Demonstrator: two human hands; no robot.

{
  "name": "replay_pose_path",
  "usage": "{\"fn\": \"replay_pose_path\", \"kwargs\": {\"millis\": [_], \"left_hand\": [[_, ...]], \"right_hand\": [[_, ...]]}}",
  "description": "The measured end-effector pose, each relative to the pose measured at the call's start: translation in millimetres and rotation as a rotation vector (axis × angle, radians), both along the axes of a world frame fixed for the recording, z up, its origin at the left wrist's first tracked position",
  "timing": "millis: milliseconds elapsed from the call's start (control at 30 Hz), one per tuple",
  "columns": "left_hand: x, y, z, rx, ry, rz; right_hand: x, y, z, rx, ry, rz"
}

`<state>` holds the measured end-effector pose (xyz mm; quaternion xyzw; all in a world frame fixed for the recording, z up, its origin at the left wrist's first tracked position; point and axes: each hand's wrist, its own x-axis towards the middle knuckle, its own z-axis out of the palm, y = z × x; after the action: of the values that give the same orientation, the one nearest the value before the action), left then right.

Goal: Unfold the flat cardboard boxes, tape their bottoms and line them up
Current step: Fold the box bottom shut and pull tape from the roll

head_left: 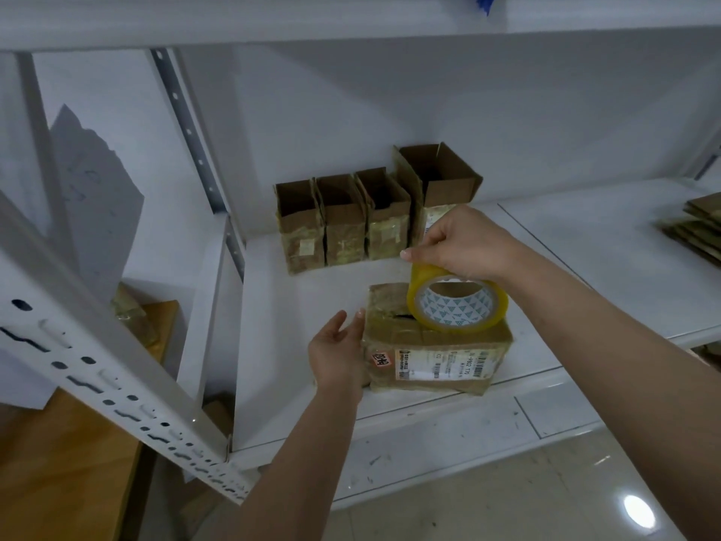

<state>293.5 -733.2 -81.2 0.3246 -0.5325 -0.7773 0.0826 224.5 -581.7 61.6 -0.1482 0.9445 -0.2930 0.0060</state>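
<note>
A cardboard box (433,359) with old tape and a shipping label lies on the white shelf (304,326), its closed flaps facing up. My left hand (341,355) rests flat against the box's left side, fingers straight. My right hand (464,244) grips a roll of clear yellowish tape (456,304) from above and holds it on edge on top of the box. Behind stand several unfolded boxes (343,220) in a row along the back wall, open tops up.
A stack of flat cardboard boxes (698,228) lies at the shelf's right edge. A perforated white shelf upright (97,369) slants across the left. More cardboard (132,318) sits on a wooden surface at lower left. Tiled floor lies below.
</note>
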Motion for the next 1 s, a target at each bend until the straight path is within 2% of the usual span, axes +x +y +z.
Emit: {"fn": "replay_pose_path", "kwargs": {"millis": [67, 233, 333, 367, 433, 500, 567, 600, 633, 700, 867, 933, 1000], "left_hand": [[1, -1, 2, -0.008, -0.012, -0.035], [2, 2, 5, 0.131, -0.081, -0.177], [0, -1, 19, 0.193, -0.053, -0.244], [-2, -4, 22, 0.115, -0.031, -0.269], [-6, -14, 28, -0.211, 0.044, -0.288], [-3, -19, 41, -0.557, 0.247, -0.373], [-1, -13, 55, -0.8, 0.428, -0.639], [-3, -7, 57, -0.925, 0.446, -0.804], [-5, -2, 58, -1.05, 0.42, -0.934], [-10, 3, 56, -1.276, 0.304, -1.054], [-16, 6, 45, -1.624, 0.125, -1.098], [-20, 7, 42, -1.771, 0.127, -1.056], [-27, 2, 45, -1.804, 0.238, -1.045]], "right_hand": [[1, 0, 0, 0.006, 0.007, -0.001], [-2, 0, -4, 0.005, 0.029, -0.004], [-5, 1, -3, 0.003, 0.031, 0.011], [-7, 2, -2, -0.029, 0.003, 0.021], [-9, 7, 1, -0.106, -0.083, 0.059], [-10, 10, 4, -0.12, -0.142, 0.106], [-10, 14, 7, -0.125, -0.173, 0.138], [-9, 16, 7, -0.149, -0.195, 0.145], [-8, 20, 7, -0.186, -0.225, 0.15], [-6, 31, 4, -0.265, -0.291, 0.153], [0, 61, -23, -0.648, -0.485, 0.163], [3, 66, -29, -0.722, -0.475, 0.146], [5, 65, -26, -0.742, -0.424, 0.124]]}}
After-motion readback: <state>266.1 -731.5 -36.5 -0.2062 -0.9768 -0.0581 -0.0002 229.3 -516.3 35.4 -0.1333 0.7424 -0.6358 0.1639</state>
